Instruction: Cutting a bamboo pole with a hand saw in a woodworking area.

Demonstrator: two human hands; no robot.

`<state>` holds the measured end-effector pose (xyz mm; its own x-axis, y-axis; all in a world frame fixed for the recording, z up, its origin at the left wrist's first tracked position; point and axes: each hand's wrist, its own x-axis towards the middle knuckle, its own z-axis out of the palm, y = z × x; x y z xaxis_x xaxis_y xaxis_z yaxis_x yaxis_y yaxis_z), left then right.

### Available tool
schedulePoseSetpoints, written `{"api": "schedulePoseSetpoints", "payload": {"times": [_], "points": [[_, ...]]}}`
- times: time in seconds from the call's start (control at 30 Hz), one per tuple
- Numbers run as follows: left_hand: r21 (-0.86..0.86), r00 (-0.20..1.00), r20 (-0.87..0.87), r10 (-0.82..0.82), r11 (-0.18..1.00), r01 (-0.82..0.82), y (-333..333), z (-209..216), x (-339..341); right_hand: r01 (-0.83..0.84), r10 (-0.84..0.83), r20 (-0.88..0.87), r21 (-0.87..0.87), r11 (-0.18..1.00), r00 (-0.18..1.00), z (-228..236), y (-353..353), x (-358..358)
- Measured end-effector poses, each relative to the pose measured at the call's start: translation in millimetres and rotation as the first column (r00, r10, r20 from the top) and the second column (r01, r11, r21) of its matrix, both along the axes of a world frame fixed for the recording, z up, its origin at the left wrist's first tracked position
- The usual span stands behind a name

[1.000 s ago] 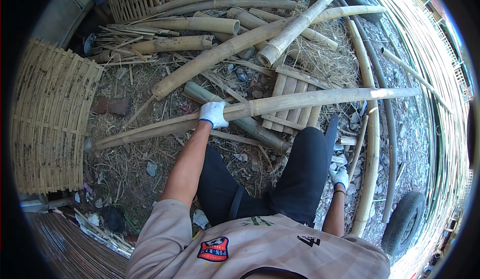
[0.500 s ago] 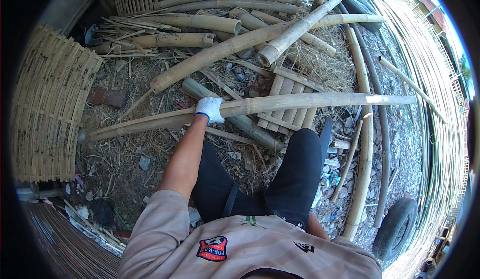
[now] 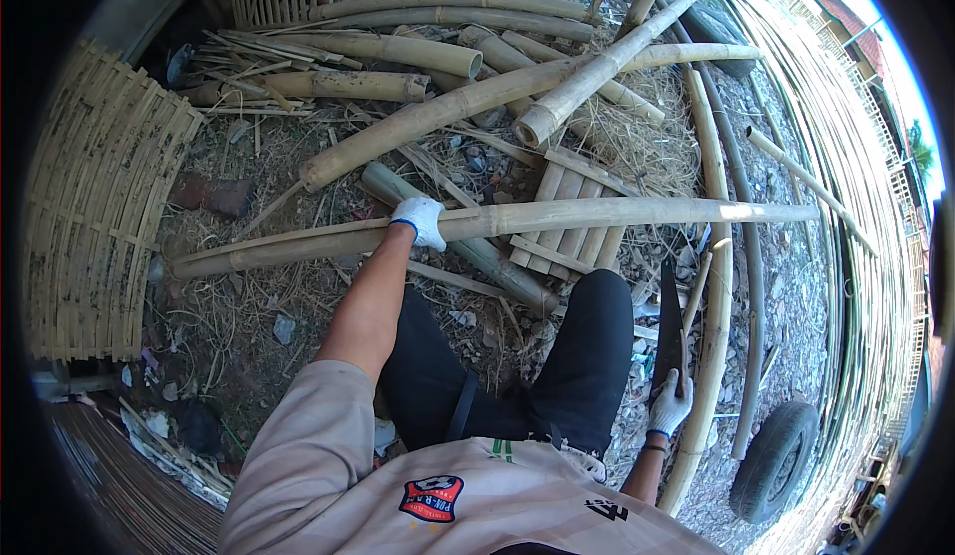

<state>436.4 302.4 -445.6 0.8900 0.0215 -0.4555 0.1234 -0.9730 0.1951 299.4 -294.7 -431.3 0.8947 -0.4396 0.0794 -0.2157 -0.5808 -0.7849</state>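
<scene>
My left hand point(image 3: 420, 222), in a white glove, is closed around a long tan bamboo pole point(image 3: 587, 215) that lies crosswise ahead of my knees. Left of the hand, the pole has a long split strip along its top edge. A shorter greenish bamboo piece point(image 3: 512, 277) passes beneath it at a slant. The pole's right part crosses over a low slatted wooden stand point(image 3: 572, 242). Beyond my right knee, my gloved right hand point(image 3: 669, 411) grips a hand saw point(image 3: 671, 326), its dark blade directed forward, apart from the pole. The fingers partly cover the saw's handle.
Thick bamboo poles point(image 3: 438, 122) lie piled ahead. A woven bamboo panel point(image 3: 109, 197) stands at the left. More poles point(image 3: 718, 326) run along the right, near a tyre point(image 3: 776, 461). Straw, stones and litter cover the ground, and a brick-like block point(image 3: 212, 197) lies at the left.
My right hand has come out from behind my right leg, swinging the saw out to the right. The left hand keeps its grip on the pole, which shifts slightly in view.
</scene>
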Motion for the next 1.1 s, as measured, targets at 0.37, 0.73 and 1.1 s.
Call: {"api": "schedulePoseSetpoints", "payload": {"times": [0.37,0.73,1.1], "points": [[-0.059,0.989,-0.146,-0.029,0.998,0.020,-4,4,20,-0.242,0.276,-0.007,0.462,0.853,0.961,201,189,1],[-0.022,0.999,-0.047,-0.022,1.000,0.021,-22,-5,15,-0.505,0.545,-0.086,0.278,0.817,0.834,135,280,16],[0.014,0.996,-0.087,0.003,1.000,-0.002,-24,2,13,-0.506,0.537,-0.081,0.244,0.828,0.840,122,300,17]]}}
